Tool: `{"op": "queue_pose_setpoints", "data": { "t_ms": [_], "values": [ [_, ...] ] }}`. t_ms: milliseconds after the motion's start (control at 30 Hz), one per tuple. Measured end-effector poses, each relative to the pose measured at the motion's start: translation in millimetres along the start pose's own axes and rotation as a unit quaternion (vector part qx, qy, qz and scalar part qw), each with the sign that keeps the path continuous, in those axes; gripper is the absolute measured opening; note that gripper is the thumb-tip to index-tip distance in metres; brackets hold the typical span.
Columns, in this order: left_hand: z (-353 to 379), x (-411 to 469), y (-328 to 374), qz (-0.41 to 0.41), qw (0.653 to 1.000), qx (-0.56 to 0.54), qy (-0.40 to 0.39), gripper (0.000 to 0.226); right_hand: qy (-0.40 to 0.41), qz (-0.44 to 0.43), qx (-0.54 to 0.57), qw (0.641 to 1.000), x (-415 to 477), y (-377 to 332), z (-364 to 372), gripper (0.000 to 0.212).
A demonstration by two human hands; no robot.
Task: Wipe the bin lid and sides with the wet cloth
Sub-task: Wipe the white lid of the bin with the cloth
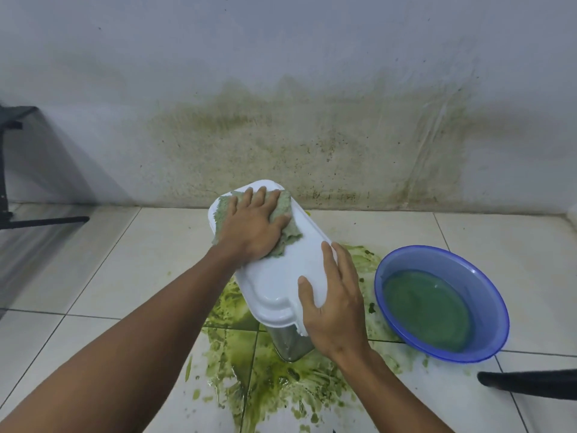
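A bin with a long white lid (281, 276) stands on the tiled floor, its grey side (293, 343) showing below the lid's near end. My left hand (253, 223) lies flat on a green-stained wet cloth (282, 207), pressing it onto the far end of the lid. My right hand (335, 301) grips the lid's near right edge, fingers spread over the top and thumb along the rim. Most of the bin's body is hidden beneath the lid and my hands.
A blue basin (487, 273) of greenish water sits on the floor right of the bin. Green slime (281, 379) is smeared over the tiles around the bin's base. The wall (312, 145) behind is stained green. A black stand (18, 220) is at the left, a dark object (530, 384) at the lower right.
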State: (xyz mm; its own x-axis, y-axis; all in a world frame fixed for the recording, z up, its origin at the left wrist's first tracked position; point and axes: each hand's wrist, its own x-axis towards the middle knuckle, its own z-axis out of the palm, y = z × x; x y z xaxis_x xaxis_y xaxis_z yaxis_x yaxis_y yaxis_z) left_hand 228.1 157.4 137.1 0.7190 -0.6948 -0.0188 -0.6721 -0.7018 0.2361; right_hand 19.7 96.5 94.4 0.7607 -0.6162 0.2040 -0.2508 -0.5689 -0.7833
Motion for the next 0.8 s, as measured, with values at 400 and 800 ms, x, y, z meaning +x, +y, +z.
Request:
{"op": "queue_pose_setpoints", "data": {
  "t_ms": [400,800],
  "values": [
    [7.2,-108.1,43.4,0.022,1.000,-0.009,-0.005,0.066,-0.279,-0.051,0.046,0.958,179.3,-26.9,6.5,0.039],
    [6.6,-82.2,18.0,0.012,1.000,-0.019,-0.013,0.068,-0.308,-0.156,-0.151,0.926,210.8,-29.5,35.2,0.043]
  ]
}}
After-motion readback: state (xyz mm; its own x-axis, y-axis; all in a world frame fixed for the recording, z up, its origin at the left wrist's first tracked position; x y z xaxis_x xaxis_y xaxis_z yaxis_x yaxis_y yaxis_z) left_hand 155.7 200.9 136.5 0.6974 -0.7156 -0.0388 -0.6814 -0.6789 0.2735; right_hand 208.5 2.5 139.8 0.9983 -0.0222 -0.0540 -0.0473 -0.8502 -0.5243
